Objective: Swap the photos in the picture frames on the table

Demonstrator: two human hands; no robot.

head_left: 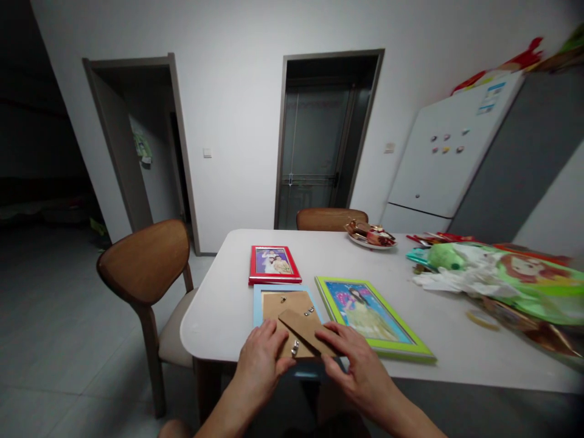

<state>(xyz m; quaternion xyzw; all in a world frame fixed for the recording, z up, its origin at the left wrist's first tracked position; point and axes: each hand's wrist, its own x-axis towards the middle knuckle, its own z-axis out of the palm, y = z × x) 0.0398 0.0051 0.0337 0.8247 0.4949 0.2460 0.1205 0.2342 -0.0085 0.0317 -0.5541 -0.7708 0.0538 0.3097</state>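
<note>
A light-blue picture frame (258,307) lies at the table's near edge. Over it sits a brown backing board (276,304) with small metal fittings and a slanting brown stand flap (303,328). My left hand (262,359) pinches the board's left lower edge between thumb and fingers, beside a metal fitting (295,348). With fingers on top and thumb at the near edge, my right hand (353,359) grips the board's right side at the flap. Part of the board is hidden under my fingers. Just right of it lies a green picture frame (378,313), photo side up.
A red picture frame (274,265) lies beyond the blue one. A plate of wrapped items (370,236) stands at the back. Bags and crumpled tissue (469,277) cover the table's right. Wooden chairs stand left (146,261) and behind the table (332,219).
</note>
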